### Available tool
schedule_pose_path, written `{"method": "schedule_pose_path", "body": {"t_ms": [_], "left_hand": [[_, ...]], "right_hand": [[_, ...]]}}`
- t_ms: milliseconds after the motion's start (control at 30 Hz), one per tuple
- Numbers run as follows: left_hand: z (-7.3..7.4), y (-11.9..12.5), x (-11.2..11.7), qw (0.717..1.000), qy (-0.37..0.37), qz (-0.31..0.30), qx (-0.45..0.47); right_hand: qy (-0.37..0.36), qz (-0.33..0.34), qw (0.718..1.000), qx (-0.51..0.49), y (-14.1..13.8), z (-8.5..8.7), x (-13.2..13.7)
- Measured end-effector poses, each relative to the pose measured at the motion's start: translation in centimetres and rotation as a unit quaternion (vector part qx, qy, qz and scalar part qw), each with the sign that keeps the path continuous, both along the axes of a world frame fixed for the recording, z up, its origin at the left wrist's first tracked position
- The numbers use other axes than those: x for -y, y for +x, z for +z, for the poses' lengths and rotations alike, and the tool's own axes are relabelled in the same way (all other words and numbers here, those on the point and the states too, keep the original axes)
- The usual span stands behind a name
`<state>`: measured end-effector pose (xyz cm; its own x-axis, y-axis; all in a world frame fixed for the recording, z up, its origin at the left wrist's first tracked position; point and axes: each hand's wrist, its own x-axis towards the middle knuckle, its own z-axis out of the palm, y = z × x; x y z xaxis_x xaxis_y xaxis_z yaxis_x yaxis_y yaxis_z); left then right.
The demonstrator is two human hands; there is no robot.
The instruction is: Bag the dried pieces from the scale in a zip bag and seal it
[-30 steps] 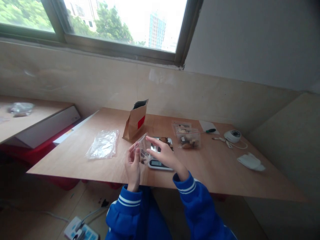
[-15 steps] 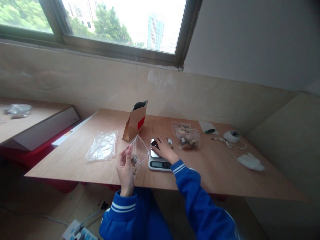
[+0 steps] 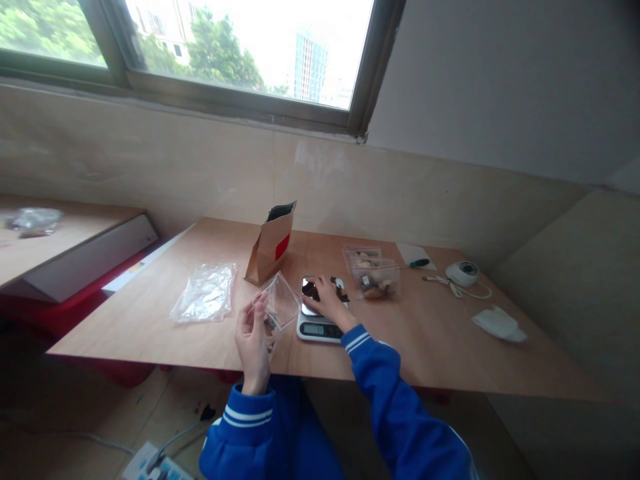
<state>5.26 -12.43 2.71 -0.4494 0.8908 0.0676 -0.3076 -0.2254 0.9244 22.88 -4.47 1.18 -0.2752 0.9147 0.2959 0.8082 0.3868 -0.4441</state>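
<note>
My left hand (image 3: 254,340) holds a small clear zip bag (image 3: 278,307) up by its edge, mouth open toward the right, above the near edge of the wooden table (image 3: 440,347). My right hand (image 3: 327,298) rests on the digital scale (image 3: 320,323), fingers curled over dark pieces (image 3: 311,291) lying on its platform. Whether the fingers have gripped any piece is hidden by the hand. A brown paper pouch (image 3: 271,244) with a red label stands open just behind the bag.
A heap of empty clear bags (image 3: 206,291) lies to the left. Filled zip bags (image 3: 374,277) sit right of the scale. Farther right are a pen on paper (image 3: 419,257), a small white device with cable (image 3: 464,273) and a white cloth (image 3: 497,324). A power strip (image 3: 153,463) lies on the floor.
My right hand left the bag, reached onto the scale, and now curls over the dark pieces. My left hand stays holding the bag open, slightly lower.
</note>
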Motion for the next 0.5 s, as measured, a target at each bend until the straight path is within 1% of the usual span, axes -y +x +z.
{"method": "schedule_pose_path", "body": {"t_ms": [100,200,333,400,500], "left_hand": [[0.0,0.1,0.1,1.0,-0.002,-0.009,0.01],[0.0,0.2,0.3,1.0,-0.004,-0.018,0.014],[-0.1,0.2,0.3,1.0,-0.014,-0.019,0.009],[-0.1,0.2,0.3,1.0,-0.012,-0.022,0.009],[-0.1,0.2,0.3,0.999,-0.011,-0.03,0.013]], "right_hand": [[0.003,0.0,1.0,0.02,-0.1,0.4,-0.3],[0.027,-0.006,0.999,0.033,0.0,0.7,-0.8],[0.053,-0.03,0.997,0.048,0.4,0.5,-1.5],[0.059,-0.046,0.997,0.031,0.8,0.3,-1.8],[0.065,-0.059,0.996,-0.025,1.2,0.1,-2.0]]}}
